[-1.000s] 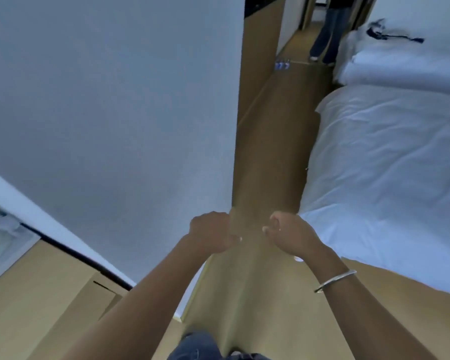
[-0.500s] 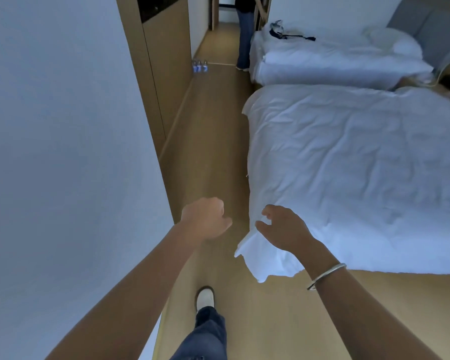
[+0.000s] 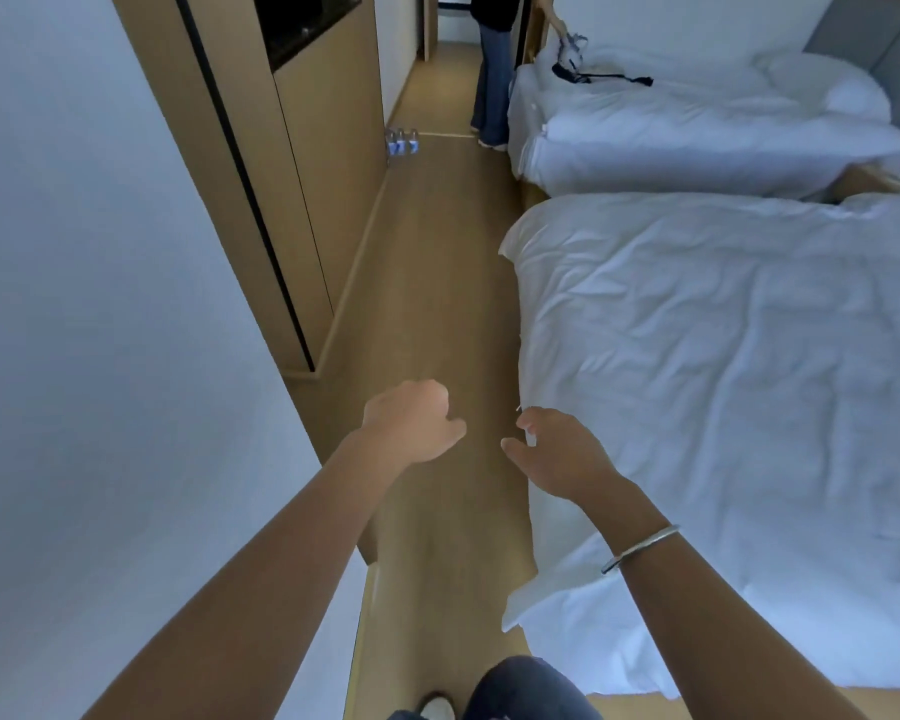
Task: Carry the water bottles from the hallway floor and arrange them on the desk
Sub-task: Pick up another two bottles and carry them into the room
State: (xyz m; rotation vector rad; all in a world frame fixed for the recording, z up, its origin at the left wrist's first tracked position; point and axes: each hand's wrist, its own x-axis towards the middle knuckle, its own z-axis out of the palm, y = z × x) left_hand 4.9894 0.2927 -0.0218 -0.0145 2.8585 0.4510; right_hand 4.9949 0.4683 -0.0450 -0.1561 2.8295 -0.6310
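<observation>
A: Head view, where are the water bottles (image 3: 402,141)?

B: I see them far down the wood floor (image 3: 437,283), standing against the wooden cabinet (image 3: 328,163), well apart from both hands. Count looks like three, too small to be sure.

A: Hands?

B: Left hand (image 3: 411,426) loosely curled, empty. Right hand (image 3: 559,452) half open, empty, just beside the near bed (image 3: 723,381) edge; bracelet (image 3: 640,548) on that wrist.

A: Anything hidden?

B: Another person (image 3: 492,80) near the far bed (image 3: 697,127) is cut off above the waist. Desk not in my view.
</observation>
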